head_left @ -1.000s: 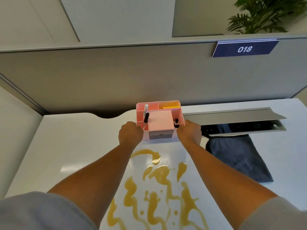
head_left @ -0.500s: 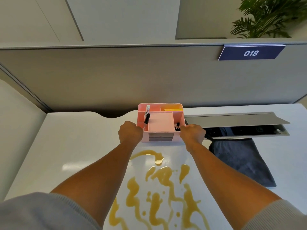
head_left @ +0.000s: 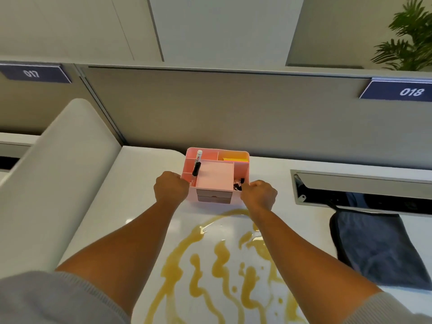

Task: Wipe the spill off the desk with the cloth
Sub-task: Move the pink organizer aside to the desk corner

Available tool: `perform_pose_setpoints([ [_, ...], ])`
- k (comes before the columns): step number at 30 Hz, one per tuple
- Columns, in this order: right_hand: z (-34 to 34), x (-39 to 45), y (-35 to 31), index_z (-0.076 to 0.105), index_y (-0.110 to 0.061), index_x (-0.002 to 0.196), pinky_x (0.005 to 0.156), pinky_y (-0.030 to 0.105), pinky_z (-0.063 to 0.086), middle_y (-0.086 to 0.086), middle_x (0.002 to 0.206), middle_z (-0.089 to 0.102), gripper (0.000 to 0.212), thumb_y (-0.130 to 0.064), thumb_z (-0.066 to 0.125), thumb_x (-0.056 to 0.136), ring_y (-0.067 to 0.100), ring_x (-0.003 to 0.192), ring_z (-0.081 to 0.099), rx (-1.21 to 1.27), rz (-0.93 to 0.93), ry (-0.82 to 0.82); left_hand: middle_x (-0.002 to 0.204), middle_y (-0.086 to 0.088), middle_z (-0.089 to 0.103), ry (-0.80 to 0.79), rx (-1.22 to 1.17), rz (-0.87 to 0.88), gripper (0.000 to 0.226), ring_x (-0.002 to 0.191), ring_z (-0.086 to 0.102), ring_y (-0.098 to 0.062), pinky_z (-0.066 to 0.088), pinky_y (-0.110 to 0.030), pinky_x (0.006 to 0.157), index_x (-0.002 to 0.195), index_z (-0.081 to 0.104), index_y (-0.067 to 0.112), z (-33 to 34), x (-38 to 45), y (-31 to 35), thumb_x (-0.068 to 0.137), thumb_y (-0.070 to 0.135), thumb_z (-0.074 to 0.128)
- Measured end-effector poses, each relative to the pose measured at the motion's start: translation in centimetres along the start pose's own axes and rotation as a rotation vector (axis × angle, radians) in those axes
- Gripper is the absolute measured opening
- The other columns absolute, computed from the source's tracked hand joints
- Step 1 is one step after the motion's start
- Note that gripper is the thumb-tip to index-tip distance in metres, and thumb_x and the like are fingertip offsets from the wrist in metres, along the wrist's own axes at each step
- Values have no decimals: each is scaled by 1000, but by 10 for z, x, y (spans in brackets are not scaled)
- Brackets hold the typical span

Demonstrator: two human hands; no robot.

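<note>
The counter [head_left: 140,183] has a smooth, glossy white top that throws back soft glare. On it the spill [head_left: 205,277] lies as a wet, shiny amber film. The organizer [head_left: 216,174] looks like smooth matt pink plastic, with duller grey drawer fronts. The cloth [head_left: 378,249] is dark blue-grey, soft and matt, with a fine nap. The partition [head_left: 233,113] behind looks like matt grey fabric or laminate. The sleeves [head_left: 58,298] are ribbed grey knit.

1 organizer [head_left: 216,176], 1 marker [head_left: 197,165], 1 cloth [head_left: 378,249], 2 signs [head_left: 397,91].
</note>
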State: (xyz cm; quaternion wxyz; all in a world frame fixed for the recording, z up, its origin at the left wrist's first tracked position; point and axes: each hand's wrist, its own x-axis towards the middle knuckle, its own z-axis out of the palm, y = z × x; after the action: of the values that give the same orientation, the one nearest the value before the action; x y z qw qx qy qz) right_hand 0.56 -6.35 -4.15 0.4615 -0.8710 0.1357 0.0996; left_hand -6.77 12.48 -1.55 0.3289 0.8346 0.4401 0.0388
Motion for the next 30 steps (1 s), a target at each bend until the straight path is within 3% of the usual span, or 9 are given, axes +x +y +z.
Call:
perform_pose_setpoints([
  [5,49,-39,-20,71,-8,84,77,36,61,6,83,71,22,-27,67,93,23,76,68,24,-25,-75,57,-2,57,79,7,-49,26,46,48,-16,32,-20,44,65,64,12,-43,13,-44,88,19,57],
  [9,85,-70,-33,69,-9,83,77,38,61,7,82,70,22,-28,67,92,26,78,69,43,-74,-116,44,2,41,154,3,-107,34,39,35,-15,24,-19,45,48,51,17,-71,22,-80,80,9,57],
  [13,116,-96,-39,68,-12,81,79,42,62,6,88,73,17,-27,70,89,24,77,68,50,-69,-163,41,2,31,204,28,-164,33,39,29,-17,25,-18,46,42,44,15,-92,28,-112,71,3,55],
  [19,150,-123,-42,72,-10,97,85,47,61,8,102,75,22,-31,70,90,28,89,71,10,-67,-232,54,-4,58,217,24,-246,18,46,51,-20,36,-21,47,62,69,11,-110,40,-151,76,11,58],
  [24,169,-140,-42,72,-10,96,84,47,61,9,99,74,20,-29,71,89,27,87,70,8,-59,-264,53,-1,49,227,37,-284,16,45,43,-16,36,-23,48,66,66,11,-118,41,-176,79,11,58],
  [30,178,-149,-41,72,-9,96,84,45,61,8,98,74,22,-30,70,89,26,86,70,-4,-63,-269,67,-7,58,232,55,-280,17,49,46,-18,43,-30,58,81,73,7,-119,43,-191,85,13,58],
])
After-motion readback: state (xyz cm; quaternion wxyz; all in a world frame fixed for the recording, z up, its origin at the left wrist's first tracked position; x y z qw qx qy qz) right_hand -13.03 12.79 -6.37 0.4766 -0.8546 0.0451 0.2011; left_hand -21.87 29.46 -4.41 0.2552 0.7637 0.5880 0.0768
